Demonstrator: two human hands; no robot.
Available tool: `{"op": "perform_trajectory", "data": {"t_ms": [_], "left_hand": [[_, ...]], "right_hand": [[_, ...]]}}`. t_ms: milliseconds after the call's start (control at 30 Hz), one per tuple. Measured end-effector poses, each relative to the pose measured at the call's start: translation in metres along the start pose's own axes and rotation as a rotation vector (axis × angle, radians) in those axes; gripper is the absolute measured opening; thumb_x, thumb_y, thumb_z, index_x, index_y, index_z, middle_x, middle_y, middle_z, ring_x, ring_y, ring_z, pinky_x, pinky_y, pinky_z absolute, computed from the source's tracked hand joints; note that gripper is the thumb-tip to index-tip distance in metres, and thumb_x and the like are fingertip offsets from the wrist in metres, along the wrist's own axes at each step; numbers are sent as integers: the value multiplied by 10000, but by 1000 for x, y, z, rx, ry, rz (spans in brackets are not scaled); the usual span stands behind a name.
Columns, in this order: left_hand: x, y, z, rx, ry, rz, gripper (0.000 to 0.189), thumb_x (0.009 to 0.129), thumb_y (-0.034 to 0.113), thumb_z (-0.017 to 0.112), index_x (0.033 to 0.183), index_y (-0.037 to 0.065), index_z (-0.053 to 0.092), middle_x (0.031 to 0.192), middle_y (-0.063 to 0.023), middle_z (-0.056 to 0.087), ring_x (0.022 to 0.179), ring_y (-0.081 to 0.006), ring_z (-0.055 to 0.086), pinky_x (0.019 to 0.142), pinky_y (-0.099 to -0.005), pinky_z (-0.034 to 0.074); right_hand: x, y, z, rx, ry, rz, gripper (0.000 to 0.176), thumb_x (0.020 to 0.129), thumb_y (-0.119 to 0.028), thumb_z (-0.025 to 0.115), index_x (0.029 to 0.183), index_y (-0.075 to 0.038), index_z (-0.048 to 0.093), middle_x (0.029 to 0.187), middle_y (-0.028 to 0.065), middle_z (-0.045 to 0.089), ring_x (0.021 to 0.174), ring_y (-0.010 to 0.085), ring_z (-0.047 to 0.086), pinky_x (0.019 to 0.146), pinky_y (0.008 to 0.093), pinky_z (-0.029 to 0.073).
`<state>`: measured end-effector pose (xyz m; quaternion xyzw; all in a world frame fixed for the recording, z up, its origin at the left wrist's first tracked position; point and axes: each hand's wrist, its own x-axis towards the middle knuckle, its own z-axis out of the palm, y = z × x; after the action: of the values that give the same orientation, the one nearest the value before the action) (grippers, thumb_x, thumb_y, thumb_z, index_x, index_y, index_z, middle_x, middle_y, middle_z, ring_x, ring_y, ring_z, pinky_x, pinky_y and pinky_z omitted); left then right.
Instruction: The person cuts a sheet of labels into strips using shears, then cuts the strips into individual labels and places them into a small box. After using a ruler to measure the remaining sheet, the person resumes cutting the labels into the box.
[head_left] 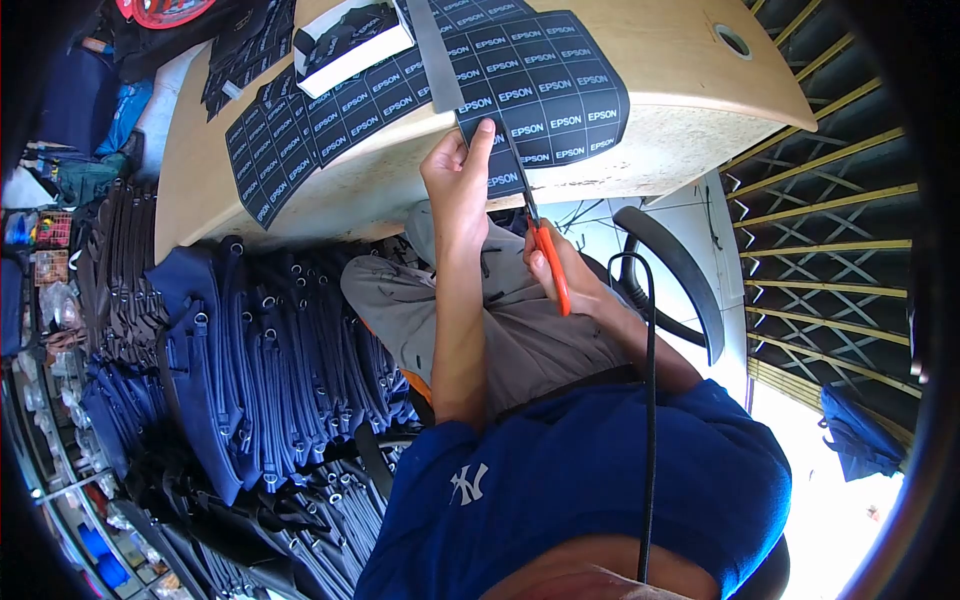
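Observation:
My left hand point(462, 195) pinches the near edge of a black sheet printed with rows of white EPSON labels point(550, 88), thumb on top. In my right hand point(582, 278) is a pair of scissors with orange handles point(546, 262). Its blades reach into the sheet just right of my left thumb, along a strip of labels. How far apart the blades are is hard to make out. The sheet hangs over the table's front edge. A flat metal ruler point(432, 55) lies across the printed material, beyond my left hand.
The wooden table point(690, 60) has a round hole at right. On it are a white box point(358, 65) with black pieces and another EPSON sheet point(345, 118). Stacked navy straps with metal rings point(280, 370) stand at left. A black chair armrest point(685, 270) and folding gate point(830, 220) are at right.

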<state>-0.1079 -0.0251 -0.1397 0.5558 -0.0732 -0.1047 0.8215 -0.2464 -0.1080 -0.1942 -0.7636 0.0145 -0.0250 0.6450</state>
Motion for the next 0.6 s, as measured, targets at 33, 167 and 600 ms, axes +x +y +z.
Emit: {"op": "perform_trajectory", "data": {"t_ms": [33,167,600], "left_hand": [[0,0,0,0,-1,-1,158,865,99,616,965,-23,633,912,-68,656,792,-82,605,704,-208,468],[-1,2,1,-21,-3,-12,160,860,104,623,960,-21,636,900,-65,659,785,-78,604,707,-205,467],[-5,11,7,-48,20,-36,170,846,136,652,913,-20,642,848,-66,663,745,-66,586,669,-200,444]], "right_hand": [[0,0,0,9,6,-1,494,896,-477,462,907,16,428,703,134,474,651,225,488,628,355,416],[1,-2,-1,6,-2,5,489,896,-473,462,911,14,429,707,132,482,656,220,495,630,353,417],[14,-17,1,-4,89,4,613,860,-596,413,860,16,450,663,101,473,604,182,470,576,321,397]]}}
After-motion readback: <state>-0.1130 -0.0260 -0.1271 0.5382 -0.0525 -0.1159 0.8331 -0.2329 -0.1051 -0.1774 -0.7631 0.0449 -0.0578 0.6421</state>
